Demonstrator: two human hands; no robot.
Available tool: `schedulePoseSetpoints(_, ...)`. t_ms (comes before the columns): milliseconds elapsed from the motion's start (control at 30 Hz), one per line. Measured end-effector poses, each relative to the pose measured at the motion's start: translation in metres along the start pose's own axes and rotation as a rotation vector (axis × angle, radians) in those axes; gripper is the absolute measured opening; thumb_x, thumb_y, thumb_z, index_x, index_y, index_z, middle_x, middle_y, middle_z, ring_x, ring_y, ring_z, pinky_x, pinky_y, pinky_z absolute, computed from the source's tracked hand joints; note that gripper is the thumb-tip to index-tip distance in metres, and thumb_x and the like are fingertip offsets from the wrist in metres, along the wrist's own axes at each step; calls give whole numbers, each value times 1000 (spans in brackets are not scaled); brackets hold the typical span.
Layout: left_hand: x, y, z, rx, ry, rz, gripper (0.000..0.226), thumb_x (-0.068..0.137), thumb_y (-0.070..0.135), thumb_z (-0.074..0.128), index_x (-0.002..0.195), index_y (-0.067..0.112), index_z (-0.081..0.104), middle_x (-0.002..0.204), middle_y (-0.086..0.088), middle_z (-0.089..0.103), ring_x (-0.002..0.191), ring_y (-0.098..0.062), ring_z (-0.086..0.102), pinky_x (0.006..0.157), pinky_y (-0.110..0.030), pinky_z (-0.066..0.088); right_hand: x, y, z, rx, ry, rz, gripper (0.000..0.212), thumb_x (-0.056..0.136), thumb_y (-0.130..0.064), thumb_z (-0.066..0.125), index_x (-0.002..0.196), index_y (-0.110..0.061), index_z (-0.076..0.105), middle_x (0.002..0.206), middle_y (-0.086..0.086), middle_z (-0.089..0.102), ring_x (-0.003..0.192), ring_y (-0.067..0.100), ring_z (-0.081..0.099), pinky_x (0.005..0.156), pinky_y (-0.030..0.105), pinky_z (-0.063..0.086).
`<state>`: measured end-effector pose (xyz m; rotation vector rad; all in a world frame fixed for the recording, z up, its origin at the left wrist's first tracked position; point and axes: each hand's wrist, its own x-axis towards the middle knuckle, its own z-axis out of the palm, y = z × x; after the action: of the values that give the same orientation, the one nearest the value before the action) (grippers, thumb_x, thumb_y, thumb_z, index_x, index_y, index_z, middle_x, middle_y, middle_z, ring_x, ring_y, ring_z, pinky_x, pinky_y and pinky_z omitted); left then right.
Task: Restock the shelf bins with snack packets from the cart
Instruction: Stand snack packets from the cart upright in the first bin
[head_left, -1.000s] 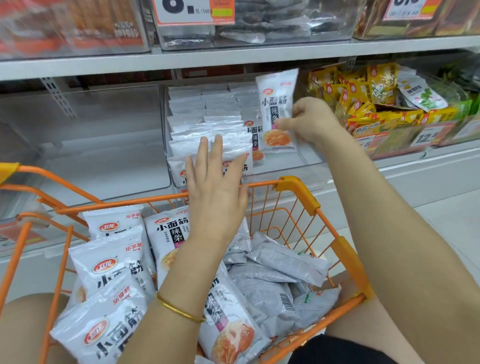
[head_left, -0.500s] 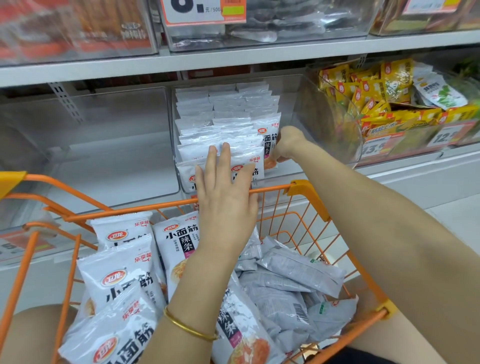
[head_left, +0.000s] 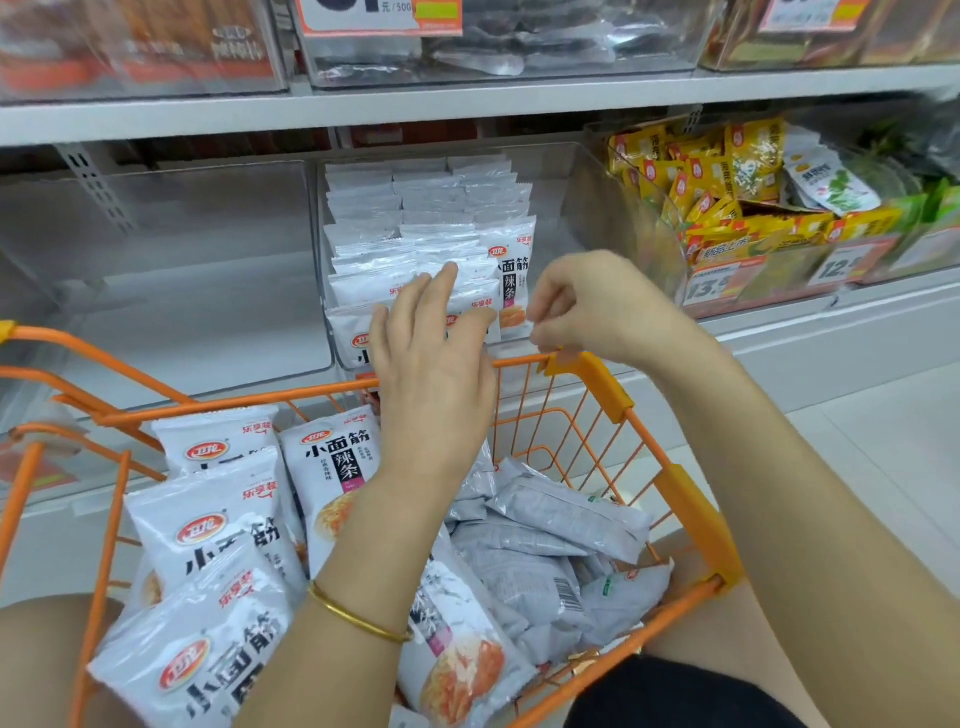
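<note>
A grey metal shelf (head_left: 779, 332) carries a clear plastic bin (head_left: 550, 171) packed with upright white snack packets (head_left: 431, 208). Left of it stands a second clear bin (head_left: 208, 218); right of it, a third clear bin (head_left: 649, 244) holds yellow packets (head_left: 753, 156).

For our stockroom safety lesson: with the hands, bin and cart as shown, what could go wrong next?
The left hand seems to steady the upright packets in the clear bin; lifting it may let the front ones tip out. The taller packet at the right end stands above the others and may lean or fall.

Orange cart (head_left: 597, 374), white snack packets (head_left: 208, 525) (red logos), yellow packets (head_left: 727, 171).
</note>
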<state>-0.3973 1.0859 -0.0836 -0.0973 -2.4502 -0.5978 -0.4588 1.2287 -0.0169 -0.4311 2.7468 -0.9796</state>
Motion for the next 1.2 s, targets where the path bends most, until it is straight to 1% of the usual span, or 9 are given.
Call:
schedulePoseSetpoints(133, -1, 4, -2, -7, 17, 38, 35, 73, 4, 55, 104, 13, 67, 134, -15, 51, 123, -39, 43, 99, -52, 32, -24, 29, 62, -524, -560, 111, 43, 85, -40, 65, 105, -2, 65, 106, 16, 68, 94, 30, 65, 76, 37, 54)
schedulePoseSetpoints(333, -3, 7, -1, -49, 51, 80, 29, 78, 2, 57, 101, 17, 67, 126, -10, 56, 117, -27, 36, 91, -48, 34, -25, 45, 86, -631, -809, 152, 75, 79, -50, 69, 133, -9, 38, 134, 6, 48, 116, 27, 51, 86, 34, 46)
schedulePoseSetpoints(533, 0, 8, -3, -218, -15, 224, 29, 78, 5, 48, 97, 11, 68, 103, -3, 63, 98, -22, 48, 86, -35, 40, -23, 46, 66, -178, -568, 139, 46, 78, -43, 67, 99, -3, 58, 85, 9, 59, 76, 23, 59, 61, 34, 49)
schedulePoseSetpoints(600, -1, 11, -5, -292, -124, 243, 29, 80, 16, 46, 98, 11, 68, 100, -2, 65, 96, -21, 53, 85, -30, 39, -25, 44, 56, 149, -544, 153, 41, 76, -40, 68, 92, -3, 61, 84, 10, 63, 79, 20, 62, 71, 40, 53)
schedulePoseSetpoints(700, -4, 13, -6, -345, -302, 235, 38, 87, 36, 40, 107, 18, 67, 104, 5, 66, 100, -14, 54, 88, -30, 40, -30, 40, 41, 593, -482, 218, 12, 91, -13, 54, 84, -8, 62, 69, 0, 69, 64, 7, 66, 59, 19, 53)
schedulePoseSetpoints(767, -4, 13, -5, -329, -368, 225, 44, 91, 45, 32, 114, 24, 64, 109, 10, 64, 104, -11, 52, 90, -34, 39, -33, 42, 33, 755, -414, 252, 27, 94, -4, 43, 70, -8, 55, 49, -2, 61, 44, 6, 60, 43, 14, 46)
schedulePoseSetpoints(867, -4, 11, -5, -240, -374, 210, 46, 92, 48, 28, 122, 30, 58, 111, 15, 61, 104, -9, 45, 87, -30, 27, -33, 47, 23, 1114, -463, 343, 42, 90, -8, 40, 59, -2, 68, 58, 15, 66, 49, 25, 65, 43, 29, 54)
schedulePoseSetpoints(1033, 0, 10, -4, -227, -294, 73, 44, 87, 50, 39, 120, 29, 59, 103, 10, 62, 99, -14, 48, 84, -32, 29, -29, 54, 25, 1210, -436, 225, 45, 90, -28, 37, 89, 1, 72, 79, 24, 70, 60, 32, 70, 43, 28, 55)
schedulePoseSetpoints(1200, 1, 10, -6, -474, -264, -174, 25, 92, 38, 54, 105, 18, 59, 95, 2, 63, 86, -17, 59, 73, -38, 49, -21, 55, 25, 1272, -255, 209, 91, 88, -71, 8, 99, 2, 62, 77, 20, 70, 53, 23, 68, 37, 22, 50)
